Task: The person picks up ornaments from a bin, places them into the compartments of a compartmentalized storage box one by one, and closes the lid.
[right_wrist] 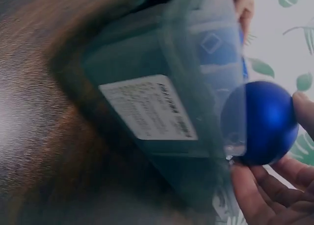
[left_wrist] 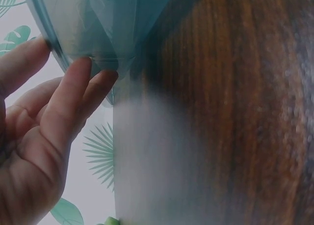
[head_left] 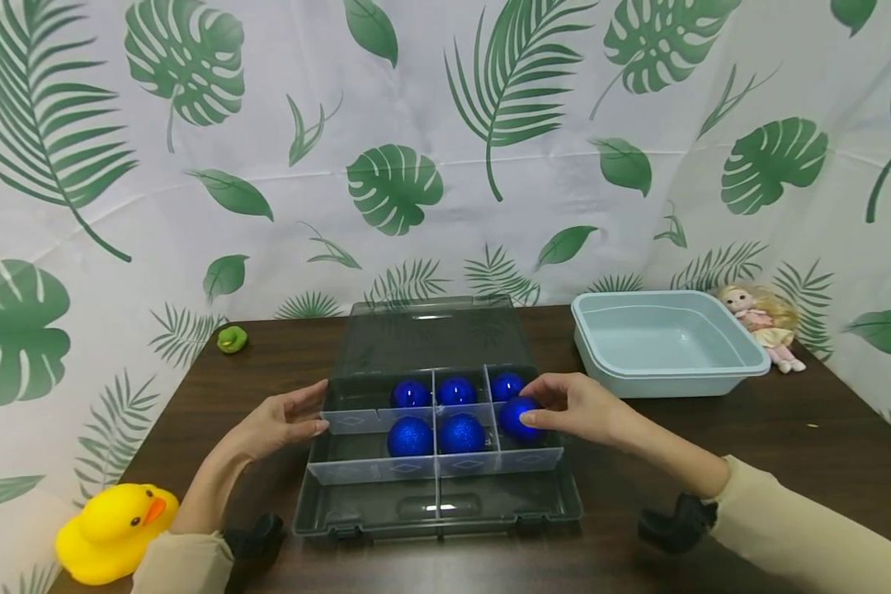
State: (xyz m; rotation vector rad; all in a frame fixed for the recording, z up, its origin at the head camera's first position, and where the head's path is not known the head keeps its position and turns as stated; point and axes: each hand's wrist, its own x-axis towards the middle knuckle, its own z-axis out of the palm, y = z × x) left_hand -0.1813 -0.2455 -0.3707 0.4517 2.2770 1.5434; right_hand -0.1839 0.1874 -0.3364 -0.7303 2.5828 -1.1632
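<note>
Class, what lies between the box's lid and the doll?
The head view shows the tub there, with a bare strip of tabletop between lid and tub.

From the wearer's head, one view looks forward-down on a divided plastic box (head_left: 371, 495) — wrist views face its sides close-up, right and head sharing a blue ball (right_wrist: 269, 122).

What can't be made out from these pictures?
- Label on the box, right wrist view: fine print blurred.
- Doll, head view: partly hidden behind the basin.
- Green toy, left wrist view: cut off by bottom edge.
- Right hand, right wrist view: cut off by right edge.
</note>
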